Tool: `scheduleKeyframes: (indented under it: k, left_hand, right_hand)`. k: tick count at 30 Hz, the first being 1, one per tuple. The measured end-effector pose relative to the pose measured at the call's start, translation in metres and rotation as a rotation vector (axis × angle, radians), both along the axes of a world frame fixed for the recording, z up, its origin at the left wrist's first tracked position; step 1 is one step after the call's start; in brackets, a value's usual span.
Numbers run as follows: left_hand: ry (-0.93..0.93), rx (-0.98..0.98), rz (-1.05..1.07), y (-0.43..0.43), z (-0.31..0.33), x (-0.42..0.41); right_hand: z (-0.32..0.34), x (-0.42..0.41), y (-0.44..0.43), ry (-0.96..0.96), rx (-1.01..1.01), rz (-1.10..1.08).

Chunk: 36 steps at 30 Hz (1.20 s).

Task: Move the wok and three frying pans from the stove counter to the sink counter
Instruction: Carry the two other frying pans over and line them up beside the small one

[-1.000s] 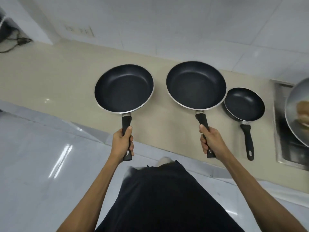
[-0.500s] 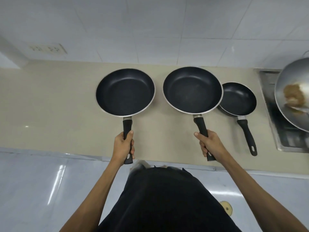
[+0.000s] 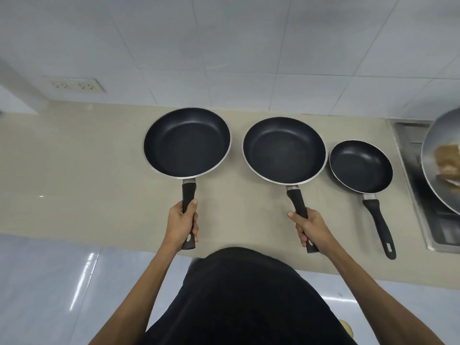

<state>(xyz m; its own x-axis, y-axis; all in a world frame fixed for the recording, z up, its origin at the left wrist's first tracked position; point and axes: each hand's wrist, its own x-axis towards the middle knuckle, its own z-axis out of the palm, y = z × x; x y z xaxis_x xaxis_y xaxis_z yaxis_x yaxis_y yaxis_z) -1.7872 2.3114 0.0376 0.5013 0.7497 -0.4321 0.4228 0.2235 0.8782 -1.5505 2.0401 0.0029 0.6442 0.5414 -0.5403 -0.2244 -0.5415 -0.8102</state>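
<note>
Head view: left hand [image 3: 181,224] and right hand [image 3: 311,229] grip pan handles.

Three pans [image 3: 283,151] in a row on the counter [image 3: 74,170], wok [image 3: 443,158] rightmost

A: The light is even and fairly bright, cool in tone; shadows under the pans on the surface [image 3: 74,170] are faint and soft.

B: Glare streaks show on the glossy floor [image 3: 49,282], lower left. Wall tile lines bow outward toward the edges, a wide-angle effect. The wok [image 3: 443,165] at the right edge looks smeared and soft.
</note>
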Motion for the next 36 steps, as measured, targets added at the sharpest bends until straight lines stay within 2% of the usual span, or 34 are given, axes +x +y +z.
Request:
scheduleKeyframes:
  k: [11,36]
  left_hand:
    - [0.034,0.003,0.008,0.015,-0.016,0.005]
    - [0.013,-0.038,-0.060,0.026,-0.061,0.012]
  right_hand:
    - [-0.023,0.002,0.008,0.015,-0.036,0.006]
    - [-0.033,0.004,0.023,0.038,-0.069,0.008]
